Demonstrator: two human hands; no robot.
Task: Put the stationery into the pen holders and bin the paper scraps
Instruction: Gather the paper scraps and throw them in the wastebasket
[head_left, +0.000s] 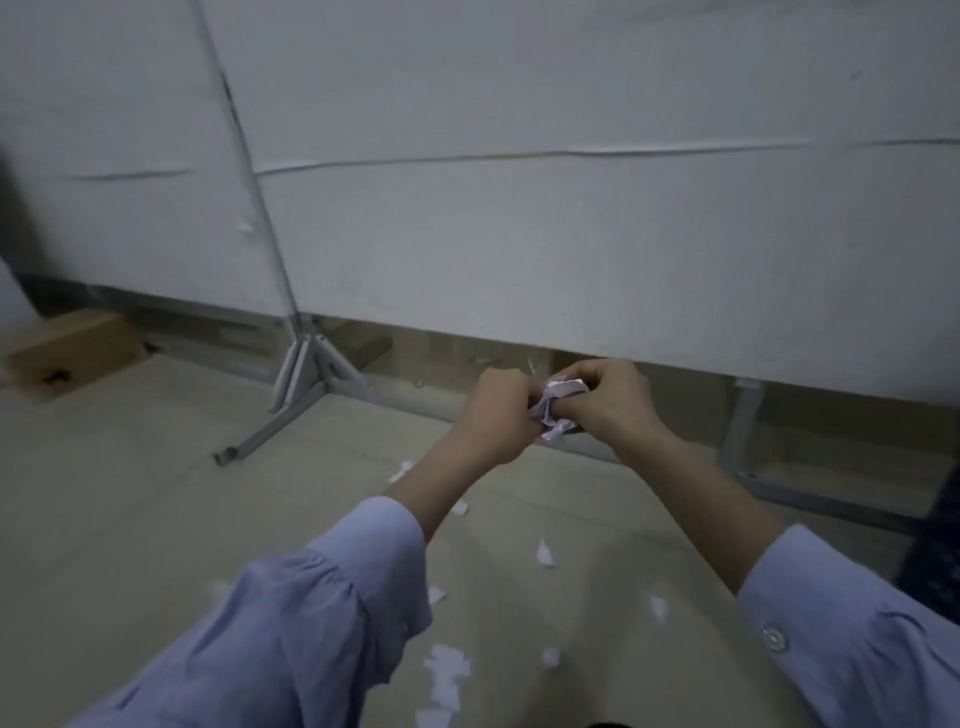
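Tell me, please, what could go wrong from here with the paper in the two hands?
1. The crumpled paper is pinched between the left hand and right hand with bits sticking out; a piece may drop among the scraps on the floor.
2. No bin shows in this view, so the wad may shed pieces while carried.
3. The stand leg on the floor nearby might trip the person.

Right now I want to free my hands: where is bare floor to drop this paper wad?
Bare floor lies left of your left sleeve, between the cardboard box and the stand leg. Between that sleeve and the right sleeve, paper scraps crowd it.
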